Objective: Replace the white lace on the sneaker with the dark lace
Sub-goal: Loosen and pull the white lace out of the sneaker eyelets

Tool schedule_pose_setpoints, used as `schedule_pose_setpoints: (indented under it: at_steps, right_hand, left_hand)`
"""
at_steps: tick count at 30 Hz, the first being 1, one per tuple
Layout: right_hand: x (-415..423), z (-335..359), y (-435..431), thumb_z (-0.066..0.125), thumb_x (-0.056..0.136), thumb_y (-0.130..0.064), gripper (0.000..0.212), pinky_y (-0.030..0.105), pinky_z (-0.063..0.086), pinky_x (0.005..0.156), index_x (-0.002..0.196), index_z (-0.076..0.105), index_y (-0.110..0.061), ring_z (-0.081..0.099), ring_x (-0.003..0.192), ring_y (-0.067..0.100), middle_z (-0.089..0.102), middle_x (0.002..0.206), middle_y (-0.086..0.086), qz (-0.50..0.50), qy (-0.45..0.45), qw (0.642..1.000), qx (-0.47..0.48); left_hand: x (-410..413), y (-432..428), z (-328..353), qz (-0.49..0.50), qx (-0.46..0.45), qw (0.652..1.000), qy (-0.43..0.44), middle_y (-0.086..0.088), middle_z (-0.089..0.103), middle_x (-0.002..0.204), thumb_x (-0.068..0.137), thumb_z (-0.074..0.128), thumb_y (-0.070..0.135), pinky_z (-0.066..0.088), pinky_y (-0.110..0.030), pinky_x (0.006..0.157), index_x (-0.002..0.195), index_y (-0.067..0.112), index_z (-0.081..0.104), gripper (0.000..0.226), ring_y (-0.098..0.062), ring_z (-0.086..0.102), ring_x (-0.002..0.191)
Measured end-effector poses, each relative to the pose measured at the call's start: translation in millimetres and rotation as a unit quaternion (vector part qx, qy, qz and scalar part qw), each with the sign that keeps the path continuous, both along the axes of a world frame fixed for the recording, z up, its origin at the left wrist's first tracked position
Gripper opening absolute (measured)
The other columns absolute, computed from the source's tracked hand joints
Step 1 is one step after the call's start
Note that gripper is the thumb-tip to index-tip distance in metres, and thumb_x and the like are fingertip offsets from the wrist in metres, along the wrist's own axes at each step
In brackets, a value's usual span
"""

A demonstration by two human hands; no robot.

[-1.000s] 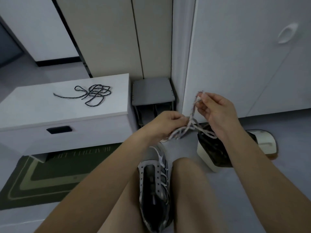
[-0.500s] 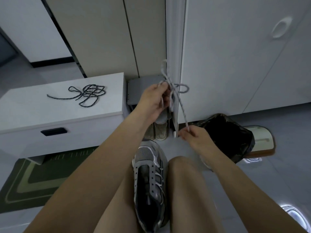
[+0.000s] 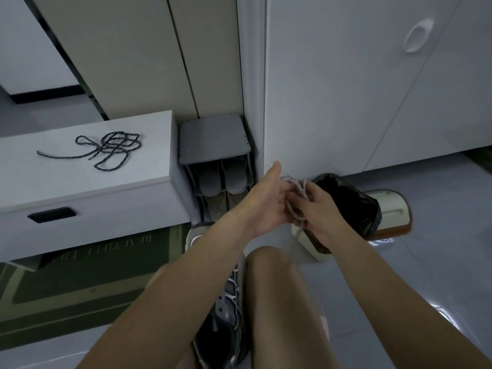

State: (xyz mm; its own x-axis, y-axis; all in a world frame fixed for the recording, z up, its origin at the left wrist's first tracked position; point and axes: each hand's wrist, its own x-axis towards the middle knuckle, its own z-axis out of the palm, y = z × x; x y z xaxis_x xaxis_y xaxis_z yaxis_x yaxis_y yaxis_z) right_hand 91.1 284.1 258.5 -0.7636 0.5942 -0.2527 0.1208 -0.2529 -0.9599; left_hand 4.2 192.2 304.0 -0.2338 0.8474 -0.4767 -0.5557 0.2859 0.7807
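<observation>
On the pale floor (image 3: 426, 265) by white cabinets, the sneaker (image 3: 229, 310) lies between the person's legs. The right hand (image 3: 316, 211) curls round the bunched white lace (image 3: 296, 191). The left hand (image 3: 266, 203) meets it, thumb outstretched; its finger grip I cannot tell. The dark lace (image 3: 111, 150) lies coiled mid-top on the white bench (image 3: 53, 179).

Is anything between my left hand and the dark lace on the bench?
Nothing visible: the dark lace lies exposed on the bench, left of the left hand. The white lace is bunched between it and the right hand.
</observation>
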Motion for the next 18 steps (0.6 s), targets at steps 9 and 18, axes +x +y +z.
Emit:
schedule_pose_setpoints:
  at_steps: [9, 18]
  right_hand:
    - [18, -29, 111, 0.055, 0.091, -0.008, 0.006, 0.016, 0.037, 0.036, 0.089, 0.060, -0.005, 0.051, 0.044, 0.008, 0.056, 0.068, 0.010, -0.119, -0.171, 0.968, 0.139]
    - [14, -54, 152, 0.057, 0.089, -0.039, 0.051, 0.045, 0.047, 0.092, 0.132, 0.039, -0.016, 0.047, 0.118, 0.029, 0.043, 0.137, 0.007, -0.015, -0.308, 0.940, 0.148]
  left_hand:
    - [-5, -13, -20, 0.070, -0.083, 0.984, 0.138, -0.001, 0.054, 0.126, 0.096, 0.051, 0.035, 0.047, -0.036, 0.090, 0.123, 0.013, 0.056, 0.036, -0.020, 0.059, 0.110]
    - [-20, -89, -32, 0.200, -0.088, 0.937, 0.273, -0.004, 0.068, 0.104, 0.097, 0.050, 0.021, 0.051, -0.031, 0.081, 0.094, 0.020, 0.068, 0.018, -0.015, 0.064, 0.098]
